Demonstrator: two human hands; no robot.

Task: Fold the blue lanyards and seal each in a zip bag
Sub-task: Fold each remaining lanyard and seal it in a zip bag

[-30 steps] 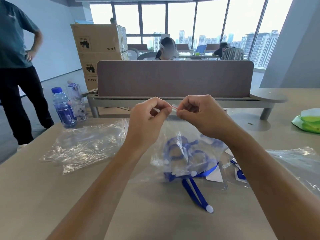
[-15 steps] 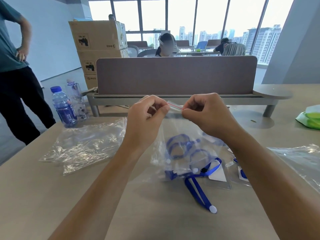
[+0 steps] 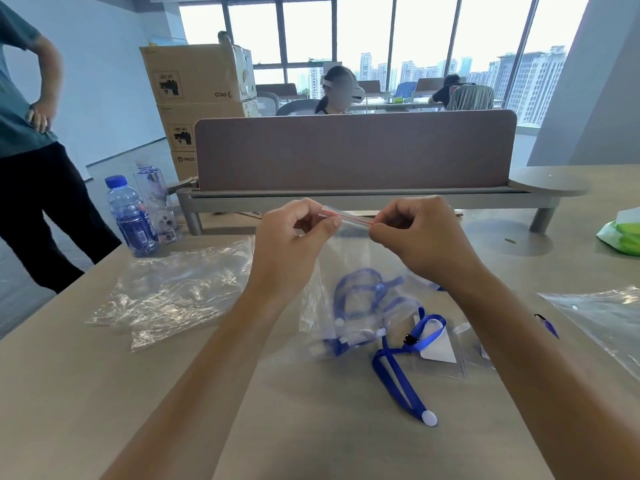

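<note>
Bare beige bench (image 3: 104,393) lies open at the near left. Crinkled clear plastic bags (image 3: 173,292) cover the left, two clear water bottles (image 3: 133,220) stand behind, and a loose blue ribbon lanyard (image 3: 398,382) crosses the centre.

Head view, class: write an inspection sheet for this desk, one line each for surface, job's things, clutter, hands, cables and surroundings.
Surface: tan desk, divider panel at its far edge.
Job's things: zip bag held up with a folded blue lanyard inside; loose lanyard lying on the desk; empty bags piled to the left.
Clutter: two water bottles; green packet.
Hands: left hand and right hand pinch the bag's red-lined zip strip.
Cables: nothing seen.
Surroundings: stacked cardboard boxes; a person standing left, others seated behind; windows.
</note>
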